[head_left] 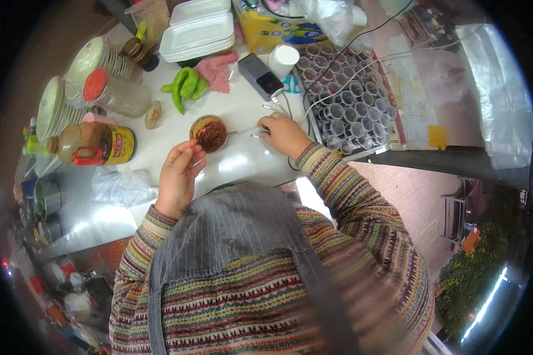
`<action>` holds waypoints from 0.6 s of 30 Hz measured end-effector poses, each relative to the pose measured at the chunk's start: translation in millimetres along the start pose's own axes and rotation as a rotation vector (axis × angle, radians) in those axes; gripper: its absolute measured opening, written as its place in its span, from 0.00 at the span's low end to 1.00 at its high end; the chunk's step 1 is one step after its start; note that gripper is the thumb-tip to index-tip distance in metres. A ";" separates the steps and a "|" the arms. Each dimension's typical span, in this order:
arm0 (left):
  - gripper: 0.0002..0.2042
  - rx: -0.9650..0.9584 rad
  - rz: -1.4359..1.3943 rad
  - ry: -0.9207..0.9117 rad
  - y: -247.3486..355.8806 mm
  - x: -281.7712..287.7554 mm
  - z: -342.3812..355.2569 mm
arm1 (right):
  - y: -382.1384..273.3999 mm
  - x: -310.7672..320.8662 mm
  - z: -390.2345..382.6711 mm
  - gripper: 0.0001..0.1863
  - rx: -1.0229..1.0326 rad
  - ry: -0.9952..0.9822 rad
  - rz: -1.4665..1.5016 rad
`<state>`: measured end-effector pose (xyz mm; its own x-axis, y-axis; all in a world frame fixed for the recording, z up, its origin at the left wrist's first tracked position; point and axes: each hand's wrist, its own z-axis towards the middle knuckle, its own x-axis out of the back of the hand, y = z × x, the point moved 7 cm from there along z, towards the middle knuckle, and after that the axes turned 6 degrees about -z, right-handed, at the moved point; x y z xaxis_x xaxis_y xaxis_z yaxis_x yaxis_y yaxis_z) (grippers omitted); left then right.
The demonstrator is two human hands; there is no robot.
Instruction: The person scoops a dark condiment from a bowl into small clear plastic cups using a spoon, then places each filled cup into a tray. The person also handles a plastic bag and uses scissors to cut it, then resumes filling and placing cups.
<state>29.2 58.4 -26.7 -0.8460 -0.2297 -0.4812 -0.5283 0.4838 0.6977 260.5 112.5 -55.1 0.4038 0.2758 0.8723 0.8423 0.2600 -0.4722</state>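
Observation:
A round bowl of dark red chili sauce sits on the white tabletop, with a thin handle sticking out on its right. My left hand is at the near left of the bowl. Its fingers are bent and apart, the tips close to the rim, and whether they touch it I cannot tell. To the right, my right hand lies low over the table with fingertips pinched together. What they hold is too small to make out; white cable ends lie around them. Beyond it a grey power bank has a white cable plugged in.
Green peppers, a pink cloth and foam trays lie at the back. A red-lidded jar and a big sauce jug stand left. A tray of small lidded cups is at right, with cables across it.

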 end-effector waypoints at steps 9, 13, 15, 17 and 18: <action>0.10 -0.004 -0.043 -0.024 -2.6 14.2 1.4 | 152.4 192.2 -11.6 0.16 -0.356 0.429 0.513; 0.09 0.006 -0.027 -0.054 -2.8 5.4 1.5 | 222.5 194.1 7.1 0.16 -0.599 0.378 0.468; 0.09 0.002 0.000 -0.031 -0.5 5.1 -0.3 | 240.6 181.6 17.1 0.15 -0.645 0.357 0.452; 0.09 -0.004 0.005 -0.009 1.2 6.0 -2.0 | 253.2 171.3 25.1 0.15 -0.685 0.341 0.416; 0.09 -0.004 0.000 0.003 1.7 7.1 -2.6 | 257.5 168.9 27.3 0.14 -0.701 0.335 0.381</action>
<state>22.1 55.4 -27.6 -0.8459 -0.2323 -0.4800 -0.5289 0.4801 0.6998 535.8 251.3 -32.9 0.6941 -0.0880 0.7145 0.6096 -0.4561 -0.6484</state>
